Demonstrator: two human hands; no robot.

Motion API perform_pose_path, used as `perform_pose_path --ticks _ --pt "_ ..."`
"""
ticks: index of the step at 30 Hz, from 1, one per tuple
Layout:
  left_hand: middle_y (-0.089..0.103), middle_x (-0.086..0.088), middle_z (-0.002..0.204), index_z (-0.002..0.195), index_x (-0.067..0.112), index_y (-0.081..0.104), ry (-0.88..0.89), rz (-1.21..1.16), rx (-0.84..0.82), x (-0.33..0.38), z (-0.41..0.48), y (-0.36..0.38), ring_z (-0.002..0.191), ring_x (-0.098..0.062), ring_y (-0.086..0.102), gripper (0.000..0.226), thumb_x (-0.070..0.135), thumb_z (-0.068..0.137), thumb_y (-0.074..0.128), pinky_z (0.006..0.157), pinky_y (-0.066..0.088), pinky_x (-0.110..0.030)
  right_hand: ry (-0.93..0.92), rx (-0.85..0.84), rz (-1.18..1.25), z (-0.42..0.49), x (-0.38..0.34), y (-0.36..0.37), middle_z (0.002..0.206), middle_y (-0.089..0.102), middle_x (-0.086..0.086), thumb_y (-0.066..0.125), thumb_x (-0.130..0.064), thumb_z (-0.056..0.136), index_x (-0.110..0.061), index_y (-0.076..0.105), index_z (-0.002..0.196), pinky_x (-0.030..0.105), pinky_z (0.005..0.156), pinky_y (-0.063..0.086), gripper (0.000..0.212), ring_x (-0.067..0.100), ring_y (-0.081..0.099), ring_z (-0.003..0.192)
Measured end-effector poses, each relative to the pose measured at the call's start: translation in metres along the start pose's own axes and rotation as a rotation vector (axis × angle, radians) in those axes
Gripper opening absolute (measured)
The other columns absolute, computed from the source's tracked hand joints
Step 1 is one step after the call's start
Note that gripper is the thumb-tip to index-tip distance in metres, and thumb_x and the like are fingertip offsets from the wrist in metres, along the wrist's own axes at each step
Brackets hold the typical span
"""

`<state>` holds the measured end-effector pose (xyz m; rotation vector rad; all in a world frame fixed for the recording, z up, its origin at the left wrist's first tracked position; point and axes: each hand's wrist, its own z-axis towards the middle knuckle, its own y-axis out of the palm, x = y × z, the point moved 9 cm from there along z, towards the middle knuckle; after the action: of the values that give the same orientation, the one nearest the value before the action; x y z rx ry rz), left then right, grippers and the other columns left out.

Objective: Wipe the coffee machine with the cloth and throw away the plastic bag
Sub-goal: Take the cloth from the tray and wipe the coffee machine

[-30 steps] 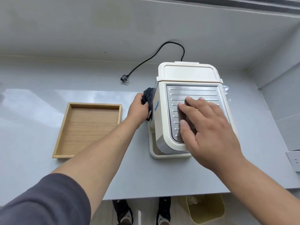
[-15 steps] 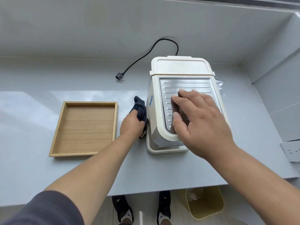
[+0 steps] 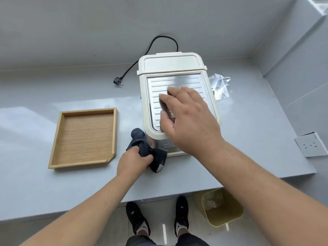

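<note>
A cream coffee machine [image 3: 170,68] with a ribbed metal top stands on the grey counter. My right hand [image 3: 188,119] lies flat on that metal top, fingers spread, holding nothing. My left hand [image 3: 134,160] grips a dark blue cloth [image 3: 142,144] bunched against the machine's front left corner, low near the counter. A crumpled clear plastic bag [image 3: 220,86] lies on the counter just right of the machine, partly hidden behind it.
A wooden tray [image 3: 85,137] sits left of the machine. The machine's black cord and plug [image 3: 118,81] trail behind it. A yellow-green bin [image 3: 221,206] stands on the floor below the counter edge, beside my feet. A wall socket [image 3: 309,145] is at right.
My left hand has drawn the cloth down the machine's left side toward me, to its front corner. My right hand stays pressed on the top.
</note>
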<state>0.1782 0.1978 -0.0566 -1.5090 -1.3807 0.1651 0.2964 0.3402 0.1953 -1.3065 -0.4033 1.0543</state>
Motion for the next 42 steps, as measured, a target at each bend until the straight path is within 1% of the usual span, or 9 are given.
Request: perform_pose_path --ticks 6,10,14,17,21,24,30,34,42 --pt "0.044 0.005 0.056 0.065 0.017 0.039 -0.054 -0.088 -0.034 0.004 -0.027 0.012 0.053 -0.017 0.042 0.05 0.05 0.08 0.074 0.05 0.028 -0.033 -0.254 0.323 0.197 -0.042 -0.009 -0.032 0.104 0.07 0.014 0.066 -0.006 0.088 -0.003 0.076 0.108 0.046 0.091 0.05 0.023 0.037 0.061 0.099" --pt "0.049 -0.001 0.06 0.066 0.013 0.043 -0.035 -0.075 -0.084 0.011 -0.032 0.015 0.056 -0.019 0.042 0.043 0.053 0.07 0.06 0.053 0.03 -0.034 -0.439 0.116 0.277 -0.108 -0.017 0.007 0.087 0.065 0.011 0.063 -0.009 0.088 -0.006 0.073 0.099 0.039 0.073 0.048 0.015 0.032 0.056 0.077" --pt "0.038 0.006 0.053 0.06 0.018 0.035 -0.009 -0.051 -0.096 0.015 -0.037 0.029 0.052 -0.016 0.037 0.053 0.047 0.088 0.07 0.051 0.028 -0.033 0.028 -0.553 0.3 -0.145 0.028 0.116 0.102 0.07 -0.004 0.05 -0.028 0.097 -0.023 0.07 0.119 0.037 0.08 0.053 0.03 0.019 0.062 0.093" --pt "0.036 0.007 0.051 0.06 0.019 0.034 0.014 -0.065 -0.155 0.019 -0.039 0.046 0.051 -0.015 0.036 0.054 0.044 0.094 0.067 0.051 0.028 -0.034 0.563 -0.752 0.55 -0.169 0.067 0.173 0.103 0.067 -0.01 0.048 -0.033 0.101 -0.024 0.065 0.126 0.027 0.076 0.052 0.032 0.01 0.063 0.084" --pt "0.051 0.005 0.058 0.062 0.02 0.043 0.077 0.04 -0.184 0.029 -0.044 0.058 0.057 -0.016 0.048 0.046 0.042 0.098 0.061 0.052 0.03 -0.034 1.236 -0.643 1.169 -0.191 0.078 0.216 0.095 0.076 0.011 0.052 -0.029 0.102 -0.007 0.067 0.11 0.041 0.077 0.065 0.029 0.026 0.073 0.073" --pt "0.059 0.005 0.066 0.067 0.024 0.046 0.159 0.174 -0.169 0.04 -0.046 0.059 0.065 -0.015 0.055 0.039 0.043 0.1 0.056 0.053 0.033 -0.032 1.428 -0.541 1.435 -0.192 0.071 0.229 0.08 0.078 0.013 0.054 -0.029 0.103 -0.002 0.068 0.11 0.036 0.065 0.063 0.031 0.026 0.075 0.066" --pt "0.054 0.01 0.068 0.072 0.027 0.045 0.31 0.343 -0.195 0.066 -0.05 0.064 0.072 -0.02 0.057 0.037 0.046 0.103 0.049 0.057 0.038 -0.034 1.502 -0.274 1.365 -0.189 0.091 0.229 0.082 0.074 0.022 0.059 -0.011 0.097 -0.006 0.071 0.084 0.049 0.074 0.066 0.019 0.034 0.072 0.075" --pt "0.064 0.01 0.088 0.095 0.029 0.06 0.407 0.521 -0.262 0.093 -0.068 0.066 0.082 -0.018 0.062 0.032 0.053 0.102 0.04 0.063 0.047 -0.033 1.424 -0.181 1.192 -0.188 0.113 0.211 0.058 0.049 0.003 0.059 -0.013 0.088 -0.021 0.046 0.059 0.035 0.056 0.051 0.033 0.022 0.048 0.06" --pt "0.073 0.014 0.103 0.111 0.032 0.07 0.952 0.54 0.021 0.207 -0.146 0.019 0.086 -0.016 0.071 0.034 0.05 0.096 0.046 0.061 0.055 -0.031 1.353 -0.127 1.06 -0.202 0.163 0.182 0.083 0.067 0.007 0.064 -0.018 0.084 -0.016 0.059 0.078 0.039 0.066 0.052 0.008 0.024 0.062 0.075"
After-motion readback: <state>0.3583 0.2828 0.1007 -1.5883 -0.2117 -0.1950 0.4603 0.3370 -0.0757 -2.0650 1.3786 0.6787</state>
